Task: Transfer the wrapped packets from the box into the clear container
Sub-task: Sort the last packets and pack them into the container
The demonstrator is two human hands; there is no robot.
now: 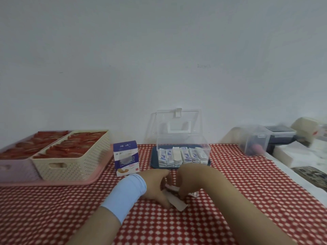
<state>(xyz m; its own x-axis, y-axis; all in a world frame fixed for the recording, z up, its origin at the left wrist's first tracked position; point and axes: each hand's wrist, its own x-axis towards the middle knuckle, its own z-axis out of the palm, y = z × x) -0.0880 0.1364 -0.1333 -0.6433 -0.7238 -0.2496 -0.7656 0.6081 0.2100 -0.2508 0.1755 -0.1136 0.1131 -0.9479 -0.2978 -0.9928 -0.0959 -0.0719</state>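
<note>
A blue-and-white box (126, 157) stands upright on the red checked cloth, left of centre. Behind my hands the clear container (183, 149) sits with its lid raised on a dark blue mat; a row of white-and-blue wrapped packets (182, 156) stands inside it. My left hand (155, 184), with a light blue wristband, and my right hand (187, 181) meet over the cloth in front of the container. Both pinch a small bunch of wrapped packets (177, 200); pale ends stick out below the fingers.
A cream perforated basket (74, 167) and a pink tray (16, 171), both with red items, fill the left side. At the right edge lie a clear bin (254, 142), a dark box and white blocks.
</note>
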